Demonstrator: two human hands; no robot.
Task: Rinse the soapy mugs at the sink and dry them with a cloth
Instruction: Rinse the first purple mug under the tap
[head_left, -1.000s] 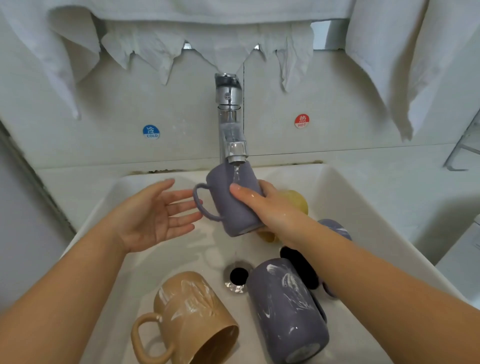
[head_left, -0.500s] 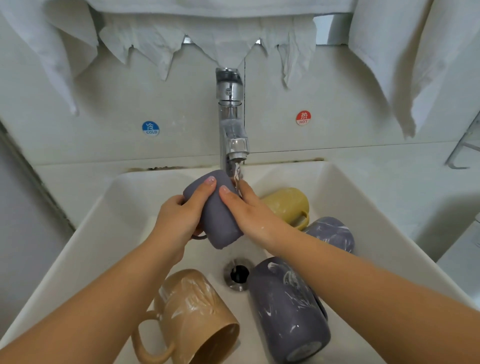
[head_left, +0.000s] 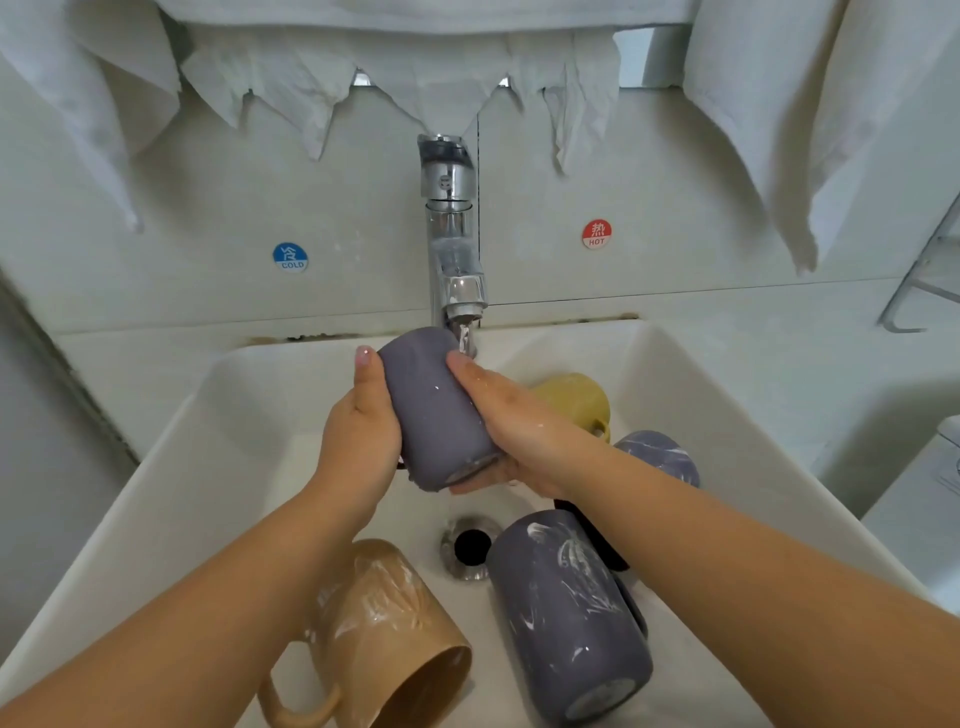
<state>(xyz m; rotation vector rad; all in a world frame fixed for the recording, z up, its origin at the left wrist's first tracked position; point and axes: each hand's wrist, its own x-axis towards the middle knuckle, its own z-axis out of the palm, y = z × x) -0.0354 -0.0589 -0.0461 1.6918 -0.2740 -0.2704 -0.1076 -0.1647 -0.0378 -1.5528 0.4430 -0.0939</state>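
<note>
A purple mug is tilted under the running tap, its far end at the water stream. My left hand grips its left side with the thumb up along the wall. My right hand holds its right side, fingers curled under the near end. Soapy mugs lie in the white sink: a tan one at the front left, a purple one at the front middle, another purple one and a yellow one behind my right arm.
White cloths hang along the wall above the tap. The drain is open in the sink's middle. A wire rack stands at the right edge, on the counter beside the sink.
My left hand, open beside the mug a second ago, has closed on its left side. Both hands have turned the mug so its handle is out of sight.
</note>
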